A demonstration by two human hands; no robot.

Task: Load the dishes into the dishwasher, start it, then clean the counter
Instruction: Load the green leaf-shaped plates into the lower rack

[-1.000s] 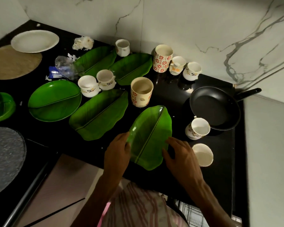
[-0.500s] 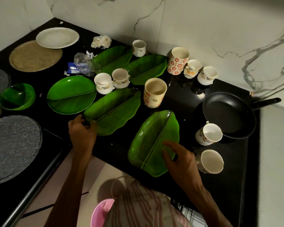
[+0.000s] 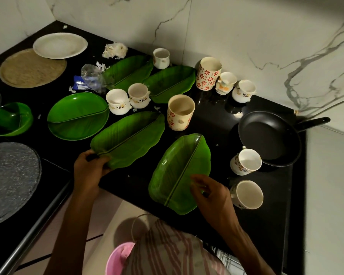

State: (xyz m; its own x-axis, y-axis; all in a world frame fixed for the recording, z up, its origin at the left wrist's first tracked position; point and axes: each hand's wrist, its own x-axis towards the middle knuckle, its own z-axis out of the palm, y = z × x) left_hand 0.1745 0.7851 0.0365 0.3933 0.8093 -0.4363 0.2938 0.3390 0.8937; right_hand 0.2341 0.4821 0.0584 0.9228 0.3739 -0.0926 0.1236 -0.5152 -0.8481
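While left hand pinches the far leaf plate by its stem end, right hand rests relaxed on the near leaf plate.
Risk: dragging the far plate clips the tall floral cup at its 2 o'clock; one-end pinch may slip.

Leaf-shaped green plates: four, nearest one at six o'clock, another just left of it, two more up at twelve.
Round green plate: one, nine o'clock.
Green bowl: one, far nine o'clock.
White plate: one, ten o'clock.
Tall flower-print cups: two.
Small white cups: seven, a pair at centre, one at twelve, two at one, two at four.
Frying pan: one, three o'clock.
Hands: two, left and right.
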